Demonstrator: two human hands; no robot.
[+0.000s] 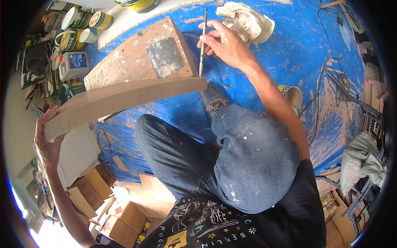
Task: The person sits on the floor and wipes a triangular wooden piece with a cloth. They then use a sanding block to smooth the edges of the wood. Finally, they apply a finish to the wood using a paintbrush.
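Note:
My left hand [49, 142] grips the near-left end of a long light-brown board [128, 94], its thumb and fingers on either side of the edge. In my right hand [225, 44], the fingers pinch a slim paintbrush [203, 49] held nearly upright. The brush's tip points down at the board's far right corner; whether it touches there I cannot tell. The board lies along the near side of a paint-spattered wooden stand [124, 58], which has a worn dark plate [165, 57] on top.
A crumpled off-white cloth [260, 27] lies beyond my right hand on the blue sheet [264, 62]. An open tub [292, 97] stands right of my forearm. Paint buckets [76, 18] and a white jug [73, 66] crowd the left. Cardboard boxes [124, 217] sit near-left; cables [320, 82] trail at right.

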